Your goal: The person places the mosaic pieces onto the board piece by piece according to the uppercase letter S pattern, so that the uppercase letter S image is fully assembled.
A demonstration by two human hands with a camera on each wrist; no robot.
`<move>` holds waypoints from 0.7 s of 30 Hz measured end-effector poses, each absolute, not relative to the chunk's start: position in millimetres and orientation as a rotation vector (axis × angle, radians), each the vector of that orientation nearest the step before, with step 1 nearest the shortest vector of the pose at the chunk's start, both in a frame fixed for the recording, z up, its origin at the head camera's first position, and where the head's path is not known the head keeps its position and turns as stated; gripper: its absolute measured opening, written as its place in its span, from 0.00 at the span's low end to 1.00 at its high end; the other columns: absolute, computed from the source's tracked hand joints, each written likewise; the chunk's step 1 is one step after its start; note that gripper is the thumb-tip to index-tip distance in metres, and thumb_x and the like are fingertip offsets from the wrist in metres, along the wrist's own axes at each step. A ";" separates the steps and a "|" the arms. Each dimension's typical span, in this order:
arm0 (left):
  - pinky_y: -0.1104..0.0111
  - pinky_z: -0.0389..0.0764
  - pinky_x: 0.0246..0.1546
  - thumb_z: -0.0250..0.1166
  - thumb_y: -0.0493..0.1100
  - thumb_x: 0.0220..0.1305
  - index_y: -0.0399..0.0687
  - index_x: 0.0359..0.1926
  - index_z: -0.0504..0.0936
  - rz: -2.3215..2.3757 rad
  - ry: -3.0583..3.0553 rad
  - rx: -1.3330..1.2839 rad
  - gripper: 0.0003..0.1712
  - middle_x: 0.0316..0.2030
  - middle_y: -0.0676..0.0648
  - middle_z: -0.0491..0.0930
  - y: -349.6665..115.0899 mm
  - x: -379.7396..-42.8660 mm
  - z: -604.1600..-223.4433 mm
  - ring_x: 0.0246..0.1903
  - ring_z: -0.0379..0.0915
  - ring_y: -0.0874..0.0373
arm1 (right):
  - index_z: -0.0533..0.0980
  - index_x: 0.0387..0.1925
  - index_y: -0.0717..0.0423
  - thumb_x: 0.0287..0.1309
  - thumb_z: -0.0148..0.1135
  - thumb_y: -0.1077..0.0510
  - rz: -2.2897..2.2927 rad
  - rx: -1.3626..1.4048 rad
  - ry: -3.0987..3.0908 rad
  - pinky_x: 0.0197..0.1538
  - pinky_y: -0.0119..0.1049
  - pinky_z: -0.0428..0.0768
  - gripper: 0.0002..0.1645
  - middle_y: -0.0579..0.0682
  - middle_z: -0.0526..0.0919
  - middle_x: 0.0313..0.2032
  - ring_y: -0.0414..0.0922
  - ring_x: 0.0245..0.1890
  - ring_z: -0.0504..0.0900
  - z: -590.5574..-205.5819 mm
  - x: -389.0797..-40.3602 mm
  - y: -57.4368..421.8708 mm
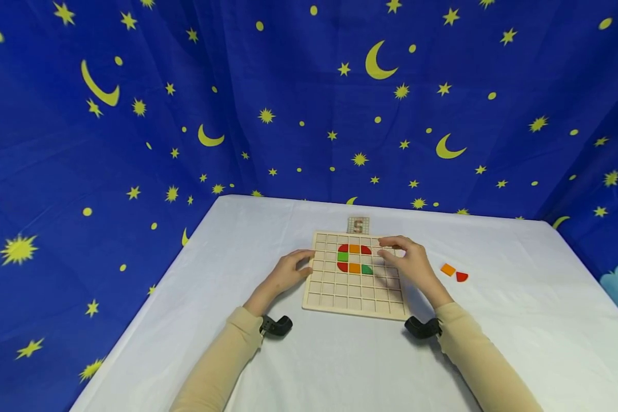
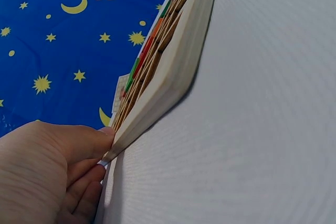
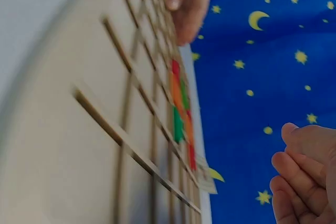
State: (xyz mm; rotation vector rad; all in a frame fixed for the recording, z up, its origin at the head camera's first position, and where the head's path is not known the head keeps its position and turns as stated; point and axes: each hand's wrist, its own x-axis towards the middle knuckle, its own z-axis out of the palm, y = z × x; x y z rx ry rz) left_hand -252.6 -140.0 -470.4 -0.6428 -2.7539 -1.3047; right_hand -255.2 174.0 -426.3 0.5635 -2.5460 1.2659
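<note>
A wooden grid board [image 1: 355,292] lies on the white table. Set in its upper cells are several coloured tiles: red rounded pieces [image 1: 343,267], orange squares [image 1: 355,268], a bright green square [image 1: 343,257] and a darker green rounded piece [image 1: 367,269]. My left hand [image 1: 288,272] pinches the board's left edge; the left wrist view shows the thumb on top and fingers beside the rim. Above the board's upper right cells hovers my right hand [image 1: 409,260], thumb and fingers loosely bent, with no tile visible between them.
Just behind the board is a small card [image 1: 358,225] printed with an S-like pattern on a grid. To the right of my right hand lie a loose orange square [image 1: 448,269] and a red rounded piece [image 1: 462,277]. A blue star-and-moon curtain [image 1: 309,114] surrounds the table.
</note>
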 end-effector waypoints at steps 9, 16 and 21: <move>0.59 0.66 0.62 0.64 0.37 0.62 0.36 0.60 0.72 -1.311 -2.752 -0.658 0.26 0.59 0.40 0.71 -140.7 -253.2 -470.4 0.59 0.66 0.48 | 0.79 0.50 0.58 0.58 0.66 0.51 1.240 0.426 -2.491 0.50 0.52 0.75 0.21 0.56 0.82 0.46 0.53 0.48 0.76 -415.0 -257.1 215.8; 0.58 0.67 0.61 0.64 0.37 0.61 0.36 0.60 0.73 -1.321 -2.739 -0.659 0.26 0.58 0.41 0.72 -140.8 -252.6 -471.3 0.59 0.66 0.48 | 0.80 0.50 0.54 0.56 0.66 0.47 1.226 0.280 -2.489 0.44 0.47 0.78 0.22 0.54 0.81 0.47 0.54 0.48 0.74 -415.2 -250.4 244.7; 0.59 0.67 0.61 0.64 0.38 0.61 0.37 0.60 0.73 -1.322 -2.742 -0.658 0.26 0.59 0.41 0.72 -139.9 -253.7 -472.8 0.59 0.67 0.48 | 0.79 0.51 0.57 0.58 0.65 0.47 1.203 0.222 -2.517 0.51 0.53 0.73 0.24 0.58 0.80 0.49 0.56 0.49 0.74 -420.3 -246.0 261.5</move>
